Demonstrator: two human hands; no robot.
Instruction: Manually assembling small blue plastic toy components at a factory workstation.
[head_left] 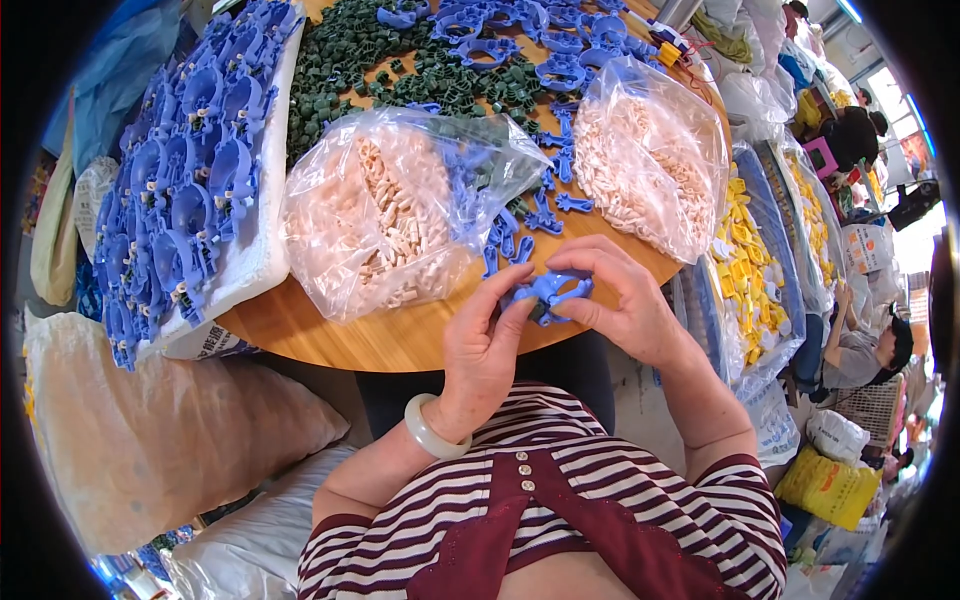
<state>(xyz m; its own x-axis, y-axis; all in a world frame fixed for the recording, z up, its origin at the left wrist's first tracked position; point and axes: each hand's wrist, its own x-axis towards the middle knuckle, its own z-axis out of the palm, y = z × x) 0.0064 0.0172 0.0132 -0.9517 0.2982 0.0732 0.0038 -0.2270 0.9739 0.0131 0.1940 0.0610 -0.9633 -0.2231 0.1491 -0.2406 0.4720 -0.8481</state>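
Over the near edge of a round wooden table [400,345], both my hands hold one small blue plastic part [560,287] with a ring-like opening. My left hand [485,340], a pale bangle on its wrist, pinches the part's left side, where a bit of dark green shows. The fingers of my right hand [625,300] curl around its right side. Just beyond my hands lie loose blue plastic pieces [545,215]. A clear bag of small pale pink pieces [390,225] is at the left, and a second bag of pale pink pieces [650,160] at the right.
Dark green plastic pieces [400,75] and blue ring-shaped parts [565,70] heap at the table's far side. At the left, a white foam board [265,240] carries rows of blue assemblies [195,170]. Yellow parts [745,280] fill a container at right. A person [870,350] sits farther right.
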